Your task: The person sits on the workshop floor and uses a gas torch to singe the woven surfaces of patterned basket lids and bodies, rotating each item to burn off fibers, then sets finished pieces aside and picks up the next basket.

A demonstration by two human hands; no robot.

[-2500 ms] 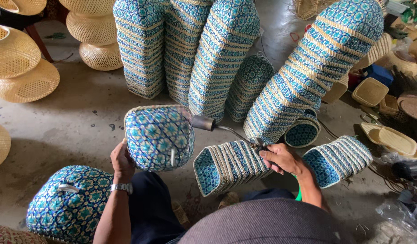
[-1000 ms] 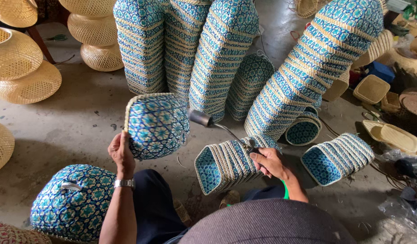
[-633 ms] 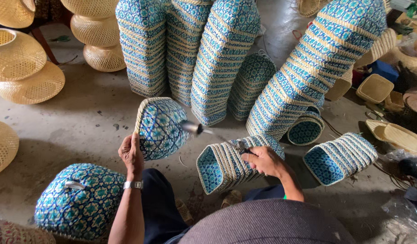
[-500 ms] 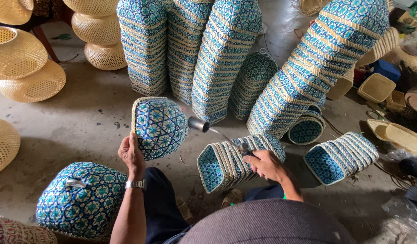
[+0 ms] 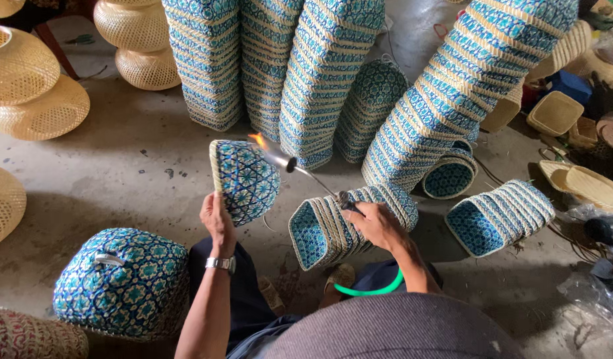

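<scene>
your left hand [image 5: 216, 216] grips a blue patterned basket [image 5: 245, 179] from below, tilted on its side above the concrete floor [image 5: 127, 166]. your right hand [image 5: 378, 225] is closed around a torch [image 5: 300, 168], its flame touching the basket's rim. four tall basket stacks [image 5: 326, 73] stand behind, tops cut off. two short nested stacks [image 5: 499, 214] lie near your right hand.

No packages, labels, signs or screens visible
</scene>
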